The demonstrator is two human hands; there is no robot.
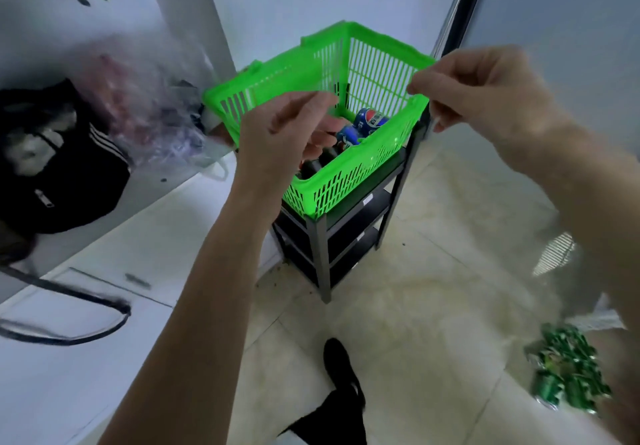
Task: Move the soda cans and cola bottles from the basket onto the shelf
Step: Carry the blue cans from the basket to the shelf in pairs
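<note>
Both hands, left (294,129) and right (485,94), hover empty with fingers loosely curled over the green basket (363,171) atop the shelf (322,254). Cans (370,120) and bottles (311,167) lie inside; a careless reach could tip the overhanging basket.

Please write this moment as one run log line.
basket: on shelf top | cans: inside | left hand: empty | right hand: empty

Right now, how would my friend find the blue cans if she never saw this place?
Look for the dark metal shelf rack in the corner; a bright green slatted basket sits on top of it. Inside, toward the far end, lie the blue cans. They are blue with red and white, unlike the dark bottles beside them.
</note>
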